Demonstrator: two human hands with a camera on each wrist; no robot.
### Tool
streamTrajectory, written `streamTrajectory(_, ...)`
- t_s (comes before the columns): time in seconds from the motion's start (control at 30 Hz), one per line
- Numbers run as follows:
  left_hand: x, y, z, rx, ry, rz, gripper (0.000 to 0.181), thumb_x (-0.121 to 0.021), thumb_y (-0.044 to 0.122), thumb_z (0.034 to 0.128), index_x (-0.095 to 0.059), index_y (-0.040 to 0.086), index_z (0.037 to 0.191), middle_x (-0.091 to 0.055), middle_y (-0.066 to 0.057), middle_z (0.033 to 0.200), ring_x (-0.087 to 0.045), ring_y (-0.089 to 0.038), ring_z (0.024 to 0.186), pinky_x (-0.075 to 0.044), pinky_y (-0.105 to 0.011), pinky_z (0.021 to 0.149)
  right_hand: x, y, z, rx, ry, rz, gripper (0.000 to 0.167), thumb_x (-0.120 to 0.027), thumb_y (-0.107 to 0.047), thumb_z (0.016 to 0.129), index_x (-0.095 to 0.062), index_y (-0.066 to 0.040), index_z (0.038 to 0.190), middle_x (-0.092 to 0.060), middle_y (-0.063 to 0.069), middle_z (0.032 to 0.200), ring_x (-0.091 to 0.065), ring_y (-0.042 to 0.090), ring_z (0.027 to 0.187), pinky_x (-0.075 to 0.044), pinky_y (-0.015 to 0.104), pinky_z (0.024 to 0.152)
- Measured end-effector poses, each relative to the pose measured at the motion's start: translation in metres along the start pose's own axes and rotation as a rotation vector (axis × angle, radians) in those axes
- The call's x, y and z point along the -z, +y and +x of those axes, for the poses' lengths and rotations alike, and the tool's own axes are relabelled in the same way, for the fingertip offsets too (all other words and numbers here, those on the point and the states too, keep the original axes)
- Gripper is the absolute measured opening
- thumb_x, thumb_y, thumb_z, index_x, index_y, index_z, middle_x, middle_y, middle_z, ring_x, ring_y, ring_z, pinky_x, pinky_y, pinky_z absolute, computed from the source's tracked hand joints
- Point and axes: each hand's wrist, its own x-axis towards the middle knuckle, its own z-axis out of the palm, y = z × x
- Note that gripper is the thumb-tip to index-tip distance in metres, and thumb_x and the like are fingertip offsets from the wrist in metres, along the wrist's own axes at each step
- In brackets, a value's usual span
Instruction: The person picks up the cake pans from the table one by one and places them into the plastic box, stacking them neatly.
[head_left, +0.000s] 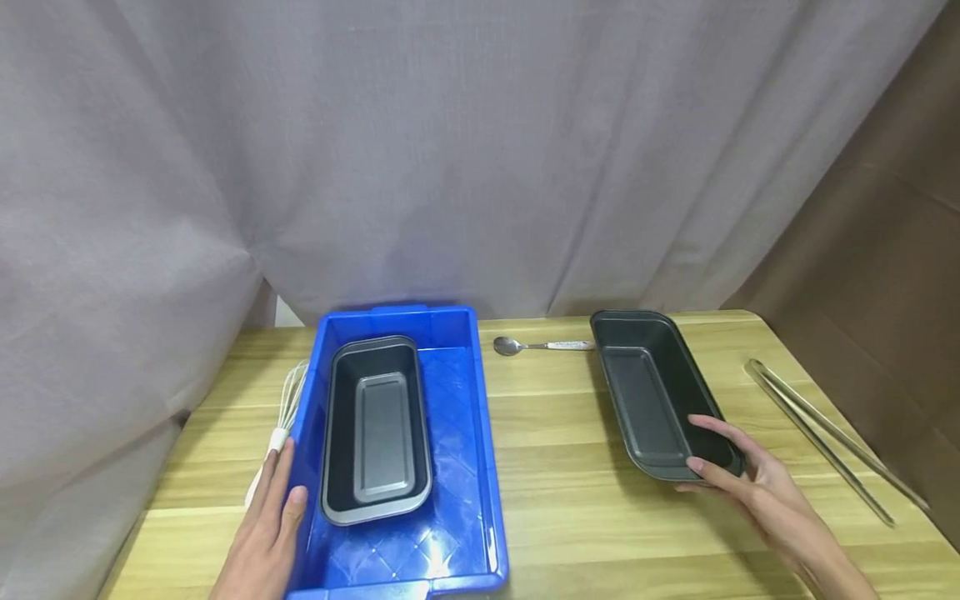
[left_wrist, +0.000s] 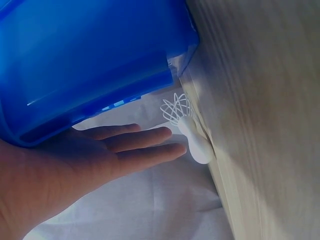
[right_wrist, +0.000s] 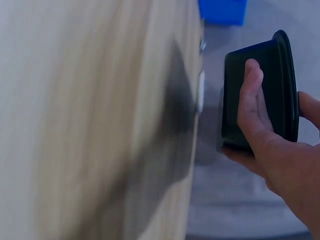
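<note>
My right hand [head_left: 757,492] grips the near end of a dark loaf pan [head_left: 643,392], thumb over the rim and fingers beneath. In the right wrist view that pan [right_wrist: 257,95] hangs above the table, apart from it. A second loaf pan [head_left: 384,433] stands inside a blue plastic bin [head_left: 457,533], towards its left side. My left hand [head_left: 262,529] lies along the bin's left outer wall, and its fingers are straight in the left wrist view. Beyond those fingertips a white-handled whisk [left_wrist: 195,140] rests on the table.
A spoon [head_left: 508,346] with a patterned handle lies near the table's back edge, left of the held pan. Metal tongs [head_left: 825,433] lie at the right. Grey curtain [head_left: 480,158] hangs behind the wooden table [head_left: 555,467], and brown cloth [head_left: 885,275] borders its right side.
</note>
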Motion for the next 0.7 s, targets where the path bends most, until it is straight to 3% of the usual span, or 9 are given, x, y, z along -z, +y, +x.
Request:
streamTrajectory(0.07,0.001,0.001,0.000,0.006,-0.011,0.004,0.061,-0.039,0.028,0.1212,-0.018,0.017,0.178,-0.018,-0.036,0.177,-0.026,-0.065,0.157,-0.029,-0.083,0.118,-0.010,-0.004,0.003,0.021,-0.015,0.042,0.058,-0.060,0.002,0.110,-0.049,-0.022,0.161,-0.045,0.010,0.144,-0.084,0.035,0.097,-0.064,0.023,0.079)
streamTrajectory(0.1,0.001,0.001,0.001,0.010,-0.017,0.006,0.061,-0.038,0.028,0.1212,-0.018,0.017,0.178,-0.017,-0.036,0.177,-0.026,-0.065,0.157,-0.030,-0.083,0.117,-0.015,-0.006,0.005,0.034,-0.027,0.057,0.058,-0.060,0.003,0.110,-0.048,-0.020,0.162,-0.034,0.006,0.155,-0.083,0.036,0.098,-0.065,0.026,0.090)
streamTrajectory(0.3,0.003,0.005,0.001,0.022,-0.032,0.018,0.062,-0.038,0.029,0.1213,-0.016,0.017,0.178,-0.017,-0.037,0.177,-0.026,-0.066,0.157,-0.032,-0.083,0.115,-0.047,-0.025,0.008,0.031,-0.026,0.081,0.058,-0.064,0.004,0.107,-0.051,-0.019,0.159,-0.047,0.014,0.149,-0.083,0.037,0.095,-0.066,0.031,0.093)
streamTrajectory(0.47,0.003,0.004,0.001,0.011,-0.016,0.011,0.061,-0.038,0.029,0.1212,-0.017,0.018,0.178,-0.017,-0.037,0.177,-0.027,-0.066,0.156,-0.031,-0.083,0.115,-0.069,-0.045,0.009,0.021,-0.016,0.066,0.059,-0.069,0.001,0.106,-0.049,-0.015,0.159,-0.058,0.022,0.140,-0.083,0.038,0.095,-0.065,0.028,0.094)
streamTrajectory(0.7,0.002,0.003,0.000,0.001,-0.010,0.012,0.061,-0.039,0.029,0.1211,-0.018,0.017,0.178,-0.018,-0.037,0.176,-0.028,-0.066,0.156,-0.032,-0.083,0.115,-0.095,-0.068,0.013,-0.015,-0.047,0.009,0.062,-0.072,-0.008,0.106,-0.044,-0.013,0.161,-0.077,0.014,0.123,-0.084,0.037,0.098,-0.059,0.020,0.097)
